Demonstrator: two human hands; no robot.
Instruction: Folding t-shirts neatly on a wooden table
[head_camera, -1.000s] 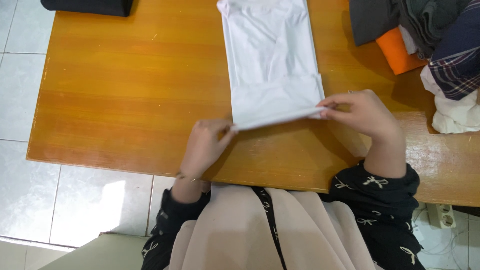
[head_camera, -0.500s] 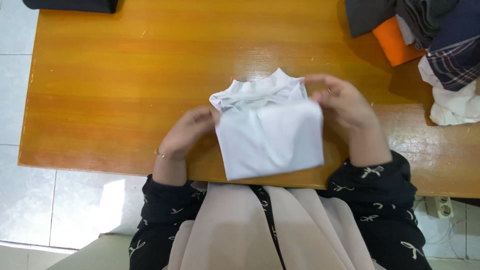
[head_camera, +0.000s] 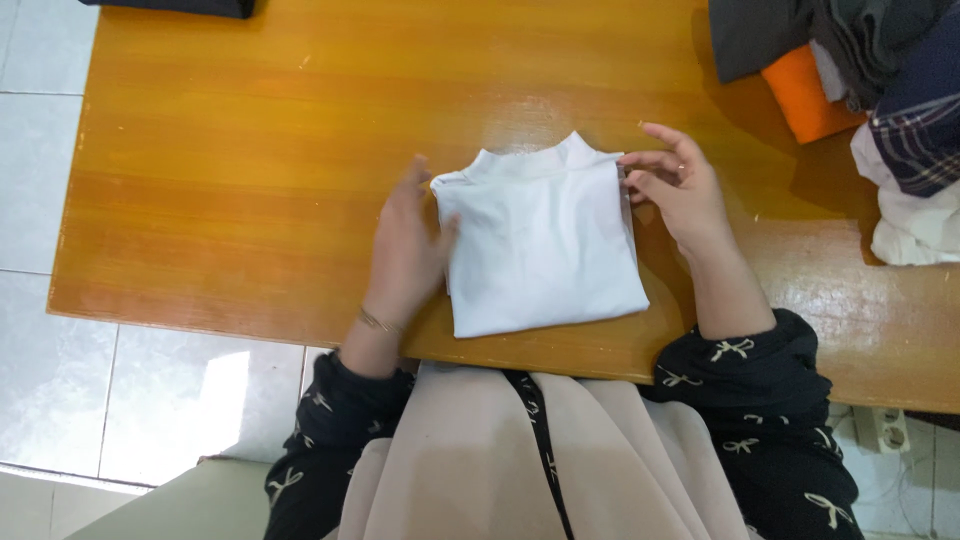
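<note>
I see the shirt (head_camera: 541, 240), folded in half since a second ago, lying flat near the table's (head_camera: 230, 180) front edge; left hand (head_camera: 405, 245) and right hand (head_camera: 675, 185), both open, press its sides.

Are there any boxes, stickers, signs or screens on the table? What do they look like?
None in view: no packages, labels, signs or screens.
The wooden table holds only cloth: a folded white shirt between the left hand and right hand, and a pile of clothes at the far right.
</note>
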